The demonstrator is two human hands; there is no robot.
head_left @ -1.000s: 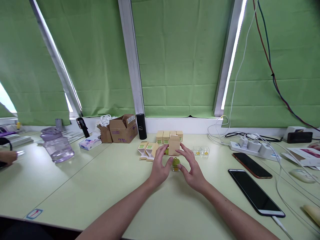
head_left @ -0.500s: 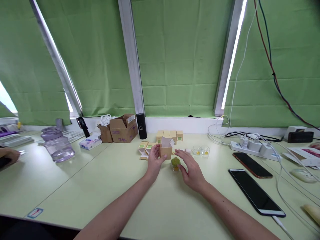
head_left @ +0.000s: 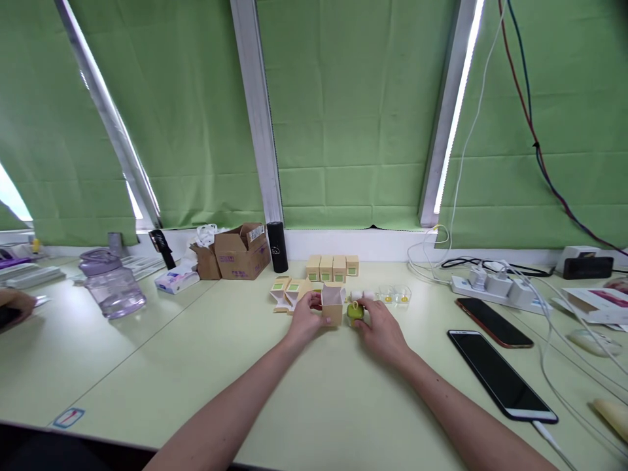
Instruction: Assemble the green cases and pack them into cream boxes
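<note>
My left hand [head_left: 305, 318] grips the side of a small kraft cardboard box [head_left: 333, 314], whose top is open and shows a pale inside. Close to its right, my right hand [head_left: 383, 332] has its fingers around a small jar with a green, looped lid [head_left: 355, 311]; most of the jar's body is hidden. Behind my left hand lie small boxes with open flaps [head_left: 294, 291]. Farther back stands a row of small boxes with green labels [head_left: 326, 268]. Two clear glass pieces with yellow centres [head_left: 394, 296] and small white pieces [head_left: 362, 295] are beyond my right hand.
Two phones [head_left: 501, 373] and a power strip with white cables [head_left: 495, 291] occupy the right. A purple water jug [head_left: 110, 284], a tissue pack [head_left: 176, 280], an opened carton [head_left: 243, 254] and a black cylinder [head_left: 277, 247] are at left. Another person's hand [head_left: 17, 307] shows at the far left.
My left hand has brought the box slightly right and nearer to me. My right hand has closed around the green-lidded jar, which now stands farther right.
</note>
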